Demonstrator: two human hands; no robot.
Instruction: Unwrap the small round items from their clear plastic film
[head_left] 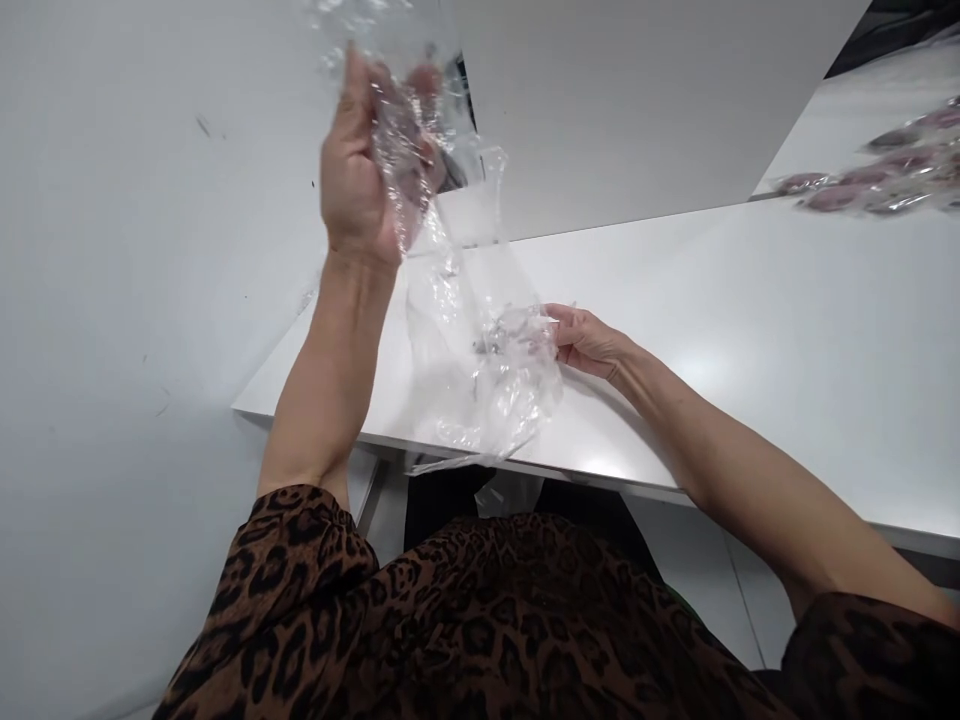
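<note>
Raised at the upper left, my left hand (pixel 360 170) is closed around crumpled clear plastic film, its fingers partly seen through the shiny folds. The clear plastic bag (pixel 450 375) hangs and spreads from there down over the near edge of the white table. At the bag's right side, my right hand (pixel 589 342) pinches its bunched plastic just above the tabletop. Small dark and pinkish patches show in the bunched part, too blurred to name. Whether the film in both hands is a single piece, I cannot tell.
The white table (pixel 750 330) runs to the right, with a grey panel (pixel 615 110) along its back. Several pinkish items in clear wrappers (pixel 862 185) lie at the far right. A white wall (pixel 135 300) stands close on the left.
</note>
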